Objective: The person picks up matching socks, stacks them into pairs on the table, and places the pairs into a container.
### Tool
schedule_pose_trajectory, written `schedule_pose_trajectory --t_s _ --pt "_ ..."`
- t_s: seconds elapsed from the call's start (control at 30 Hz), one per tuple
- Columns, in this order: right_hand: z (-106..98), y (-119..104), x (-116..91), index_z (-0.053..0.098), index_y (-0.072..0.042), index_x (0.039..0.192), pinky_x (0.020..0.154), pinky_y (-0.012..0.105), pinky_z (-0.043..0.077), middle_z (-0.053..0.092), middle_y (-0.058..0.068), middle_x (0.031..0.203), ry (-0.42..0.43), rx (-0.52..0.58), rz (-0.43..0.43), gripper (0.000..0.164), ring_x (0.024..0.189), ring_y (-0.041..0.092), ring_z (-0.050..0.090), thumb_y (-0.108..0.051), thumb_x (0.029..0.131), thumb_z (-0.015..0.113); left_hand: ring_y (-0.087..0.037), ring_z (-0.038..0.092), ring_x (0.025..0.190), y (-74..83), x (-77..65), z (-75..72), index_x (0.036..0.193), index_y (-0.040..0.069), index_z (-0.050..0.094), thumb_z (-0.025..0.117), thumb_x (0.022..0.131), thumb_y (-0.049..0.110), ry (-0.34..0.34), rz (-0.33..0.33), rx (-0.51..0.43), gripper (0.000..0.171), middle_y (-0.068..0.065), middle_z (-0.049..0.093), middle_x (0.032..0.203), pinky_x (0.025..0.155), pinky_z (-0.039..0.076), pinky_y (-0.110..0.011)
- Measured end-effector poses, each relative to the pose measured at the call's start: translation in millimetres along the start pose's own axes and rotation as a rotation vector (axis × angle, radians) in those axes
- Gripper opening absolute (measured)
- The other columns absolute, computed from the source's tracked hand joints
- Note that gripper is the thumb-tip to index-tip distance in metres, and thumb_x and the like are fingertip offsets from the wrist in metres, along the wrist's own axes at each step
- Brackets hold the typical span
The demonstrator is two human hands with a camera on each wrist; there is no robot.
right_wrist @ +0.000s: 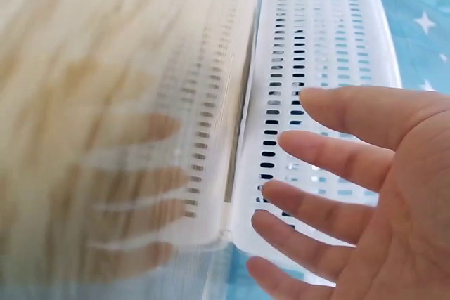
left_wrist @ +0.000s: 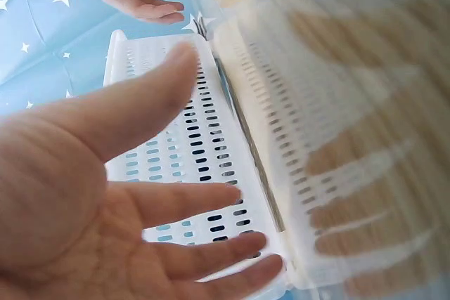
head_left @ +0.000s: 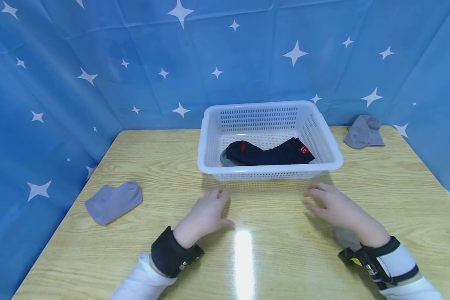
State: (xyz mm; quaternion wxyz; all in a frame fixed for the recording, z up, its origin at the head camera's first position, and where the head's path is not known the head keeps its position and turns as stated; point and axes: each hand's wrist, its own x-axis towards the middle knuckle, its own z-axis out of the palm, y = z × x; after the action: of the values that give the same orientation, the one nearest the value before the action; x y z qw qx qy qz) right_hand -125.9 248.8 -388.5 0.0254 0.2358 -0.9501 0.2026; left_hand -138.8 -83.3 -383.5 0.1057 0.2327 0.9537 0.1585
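A white plastic basket [head_left: 270,170] with slotted walls stands at the back of the table. Inside it lie a dark navy sock [head_left: 268,155] with red marks and, partly under that, something grey [head_left: 228,158]. My left hand [head_left: 206,212] is just in front of the basket's left side, fingers spread and holding nothing. On the other side, my right hand [head_left: 331,206] hovers near the front right corner, its fingers loosely extended and also holding nothing. Both wrist views show the palms facing the slotted front wall, fingers apart.
A folded grey sock [head_left: 114,203] lies at the table's left edge. More grey socks [head_left: 363,132] are at the back right corner. A greyish patch [head_left: 346,237] shows by the right wrist; its kind is unclear. A blue starry cloth [head_left: 232,50] hangs behind the wooden table [head_left: 165,158].
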Motion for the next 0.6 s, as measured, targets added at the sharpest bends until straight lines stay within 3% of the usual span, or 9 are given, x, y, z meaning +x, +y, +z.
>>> schedule_pose_trajectory --t_s 0.27,0.6 --pt "4.3 1.9 -2.1 0.065 -0.004 0.103 0.087 0.055 0.045 0.059 0.02 0.11 -0.068 0.001 -0.007 0.034 0.102 0.039 0.055 -0.019 0.076 0.078 -0.045 0.032 0.133 1.2 -0.8 1.8 0.14 -0.001 0.042 0.082 0.069 0.041 -0.105 -0.046 0.057 0.092 -0.028 0.034 0.144 0.099 0.037 -0.059" --pt "6.3 3.3 -5.3 0.064 -0.004 0.111 0.091 0.059 0.041 0.052 0.027 0.123 -0.192 0.018 0.111 0.048 0.113 0.048 0.046 -0.021 0.071 0.082 -0.045 0.029 0.134 4.5 -0.4 6.4 0.138 -0.003 0.044 0.083 0.069 0.039 -0.15 -0.071 0.089 0.09 -0.028 0.03 0.146 0.098 0.038 -0.059"
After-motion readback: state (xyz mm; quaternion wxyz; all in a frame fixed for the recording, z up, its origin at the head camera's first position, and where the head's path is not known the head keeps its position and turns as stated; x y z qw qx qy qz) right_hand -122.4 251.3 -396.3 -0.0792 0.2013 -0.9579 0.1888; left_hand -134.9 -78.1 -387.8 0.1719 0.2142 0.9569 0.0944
